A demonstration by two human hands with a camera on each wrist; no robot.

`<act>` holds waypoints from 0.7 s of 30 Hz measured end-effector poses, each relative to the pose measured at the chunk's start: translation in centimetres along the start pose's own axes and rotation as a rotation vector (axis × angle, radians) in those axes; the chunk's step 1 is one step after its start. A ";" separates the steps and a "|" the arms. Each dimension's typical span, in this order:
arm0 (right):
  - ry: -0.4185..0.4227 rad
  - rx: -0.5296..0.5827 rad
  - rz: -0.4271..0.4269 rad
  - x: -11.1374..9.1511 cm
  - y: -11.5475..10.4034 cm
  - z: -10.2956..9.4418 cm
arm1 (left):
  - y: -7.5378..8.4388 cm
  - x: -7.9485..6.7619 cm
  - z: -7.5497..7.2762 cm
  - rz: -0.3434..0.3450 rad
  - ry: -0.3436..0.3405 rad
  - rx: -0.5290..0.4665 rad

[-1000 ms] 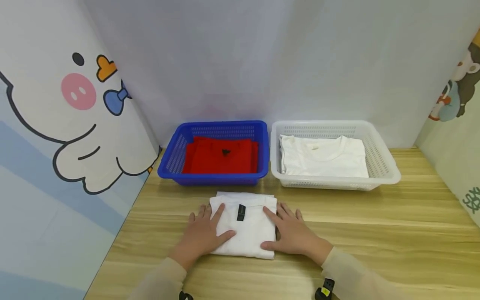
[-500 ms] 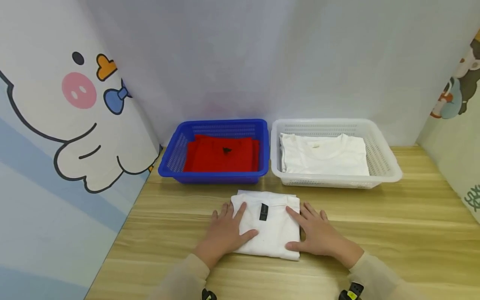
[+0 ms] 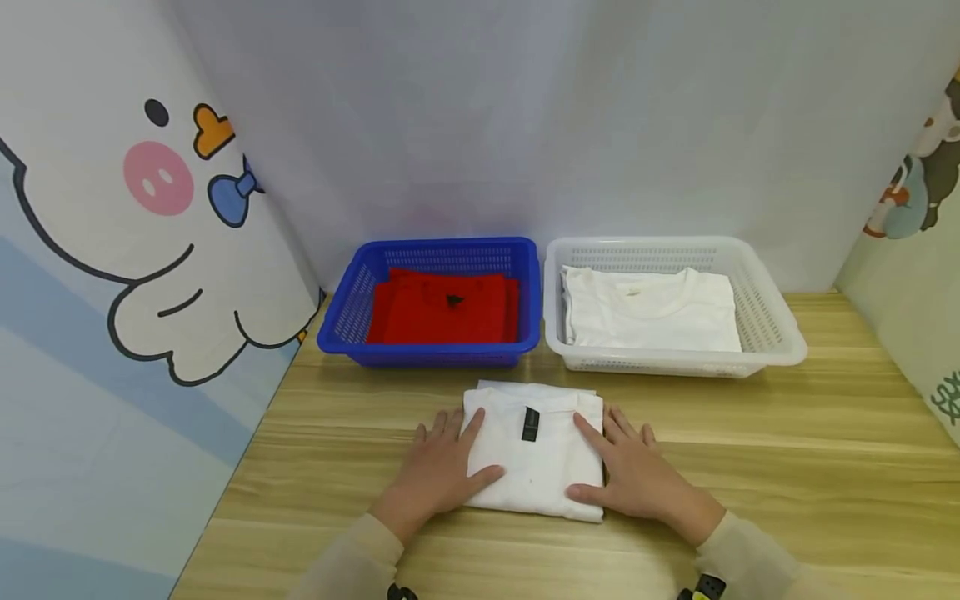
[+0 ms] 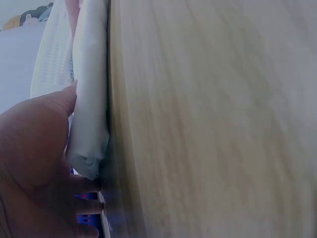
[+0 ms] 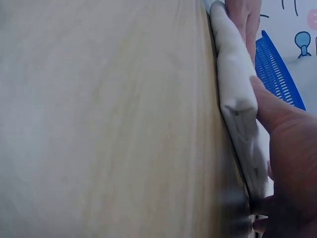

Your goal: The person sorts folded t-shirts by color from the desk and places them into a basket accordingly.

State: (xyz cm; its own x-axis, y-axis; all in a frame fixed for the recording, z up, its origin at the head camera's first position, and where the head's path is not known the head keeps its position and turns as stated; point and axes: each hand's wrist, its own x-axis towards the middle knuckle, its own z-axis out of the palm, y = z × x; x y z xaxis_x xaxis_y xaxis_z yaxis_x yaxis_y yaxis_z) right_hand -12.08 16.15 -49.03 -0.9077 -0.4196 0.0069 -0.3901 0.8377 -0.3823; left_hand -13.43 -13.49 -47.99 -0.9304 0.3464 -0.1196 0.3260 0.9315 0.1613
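Note:
A folded white shirt (image 3: 536, 475) with a black neck label (image 3: 530, 424) lies flat on the wooden table. Against its left edge is my left hand (image 3: 438, 467), thumb and index finger over the top of the cloth and the other fingers along the side on the table. My right hand (image 3: 637, 471) lies the same way at the right edge, fingers spread. Both wrist views show the thick folded front edge of the shirt, with the left thumb (image 4: 67, 98) and the right thumb (image 5: 267, 101) on top of it.
Behind the shirt stands a blue basket (image 3: 427, 357) with folded red shirts (image 3: 450, 325). A white basket (image 3: 675, 362) beside it on the right holds folded white shirts (image 3: 652, 321). A pale curtain rises behind both; printed panels flank the table (image 3: 787, 433).
The folded white shirt has slid to the right across the table between both hands, mostly in the first half second. The left hand has since eased slightly outward to the left.

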 end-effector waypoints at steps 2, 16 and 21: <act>0.016 0.026 -0.004 0.0 -0.2 0.1 | 0.2 0.1 -0.1 0.026 -0.003 -0.041; 0.021 0.645 0.101 0.6 -1.2 -0.3 | 0.7 0.2 -0.5 0.075 -0.005 -0.528; -0.079 1.016 0.186 0.5 -1.2 -0.8 | 0.6 0.3 -0.4 0.034 -0.056 -0.732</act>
State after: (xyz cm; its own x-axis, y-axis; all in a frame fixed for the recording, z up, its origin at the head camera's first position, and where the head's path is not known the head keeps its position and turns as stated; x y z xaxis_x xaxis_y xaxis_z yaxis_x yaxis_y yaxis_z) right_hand -12.15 15.21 -47.84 -0.9132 -0.3664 -0.1785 0.1028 0.2167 -0.9708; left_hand -13.57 -12.85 -47.57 -0.9054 0.3972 -0.1501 0.1409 0.6146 0.7762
